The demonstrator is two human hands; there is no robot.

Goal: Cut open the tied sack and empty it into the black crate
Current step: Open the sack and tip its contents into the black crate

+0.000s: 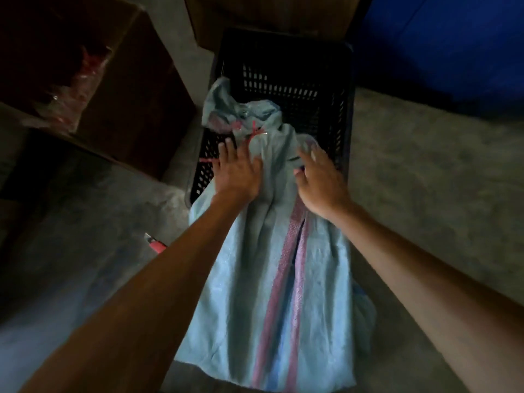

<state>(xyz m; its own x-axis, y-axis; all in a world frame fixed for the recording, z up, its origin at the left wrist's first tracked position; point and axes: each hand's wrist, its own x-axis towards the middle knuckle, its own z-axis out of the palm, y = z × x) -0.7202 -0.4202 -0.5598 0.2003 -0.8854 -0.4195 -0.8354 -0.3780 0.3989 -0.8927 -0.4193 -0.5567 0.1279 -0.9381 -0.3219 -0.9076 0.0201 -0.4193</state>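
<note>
A view from above, looking down along two bare forearms in a dim room. A pale blue woven sack with pink stripes lies on the grey concrete floor, its neck end draped over the near rim of a black slotted plastic crate and resting inside it. A pink string tie is still knotted round the bunched neck, so the sack appears closed.

The left hand lies flat on the sack just below the tie, fingers spread and released, grasping nothing. The right hand rests on the sack's right shoulder, fingers loosely extended; whether it pinches any cloth cannot be told.

Judging from this, the step in hand is positioning and steadying the sack at the crate before the cut. The next move likely calls for a blade: a small pink-handled tool, possibly a cutter, lies on the floor just beside the left forearm, though it is blurred.

The crate looks empty beyond the sack's neck, leaving room to tip the contents forward. Brown cardboard boxes crowd the left side close to the crate; a blue sheet or container sits at the far right. The floor to the right is open.
</note>
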